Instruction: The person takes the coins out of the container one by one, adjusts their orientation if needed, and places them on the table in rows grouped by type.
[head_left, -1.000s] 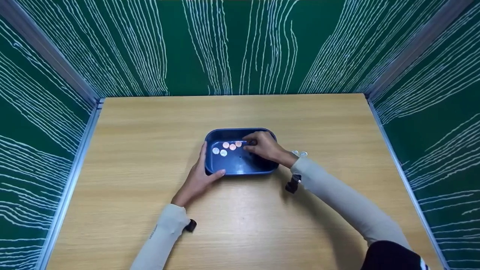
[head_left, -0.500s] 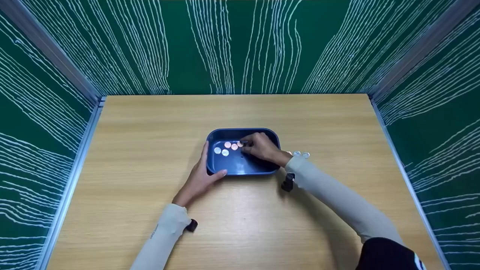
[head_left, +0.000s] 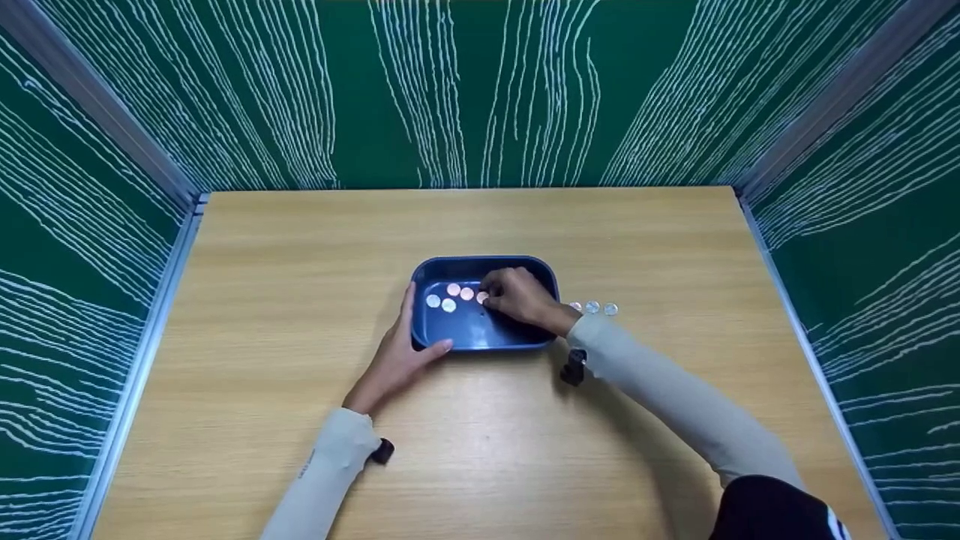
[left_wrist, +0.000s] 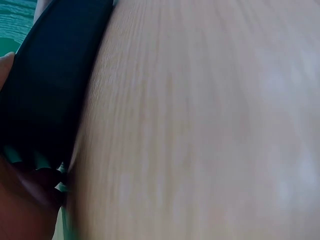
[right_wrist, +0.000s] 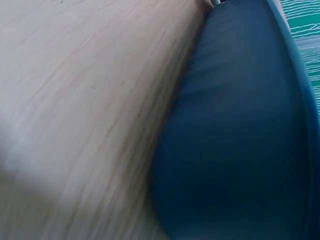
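Note:
A dark blue rectangular tray [head_left: 484, 346] sits on the wooden table. My left hand [head_left: 395, 356] grips its left end, the thumb over the front rim and the fingers along the side wall. In the left wrist view part of that hand [left_wrist: 25, 205] shows beside the tray's dark wall [left_wrist: 55, 80]. My right hand [head_left: 521, 296] reaches over the right rim, curled fingertips and thumb at a copper coin [head_left: 482, 298] inside. Left of it are two more copper coins, one [head_left: 454, 289] farther back, and two silver coins, one [head_left: 448, 305] nearer. The right wrist view shows only the tray's outer wall [right_wrist: 230, 125].
Right of the tray, a copper coin [head_left: 575, 306] and two silver coins [head_left: 592, 307] lie on the table [head_left: 300, 255], close to the right sleeve. Green panels [head_left: 480, 90] with white wavy lines enclose the table's back and sides.
My right fingertips have shifted slightly toward the near side, and the copper coin beside them has moved the same way. Coins right of the tray are more exposed. The left hand keeps its place.

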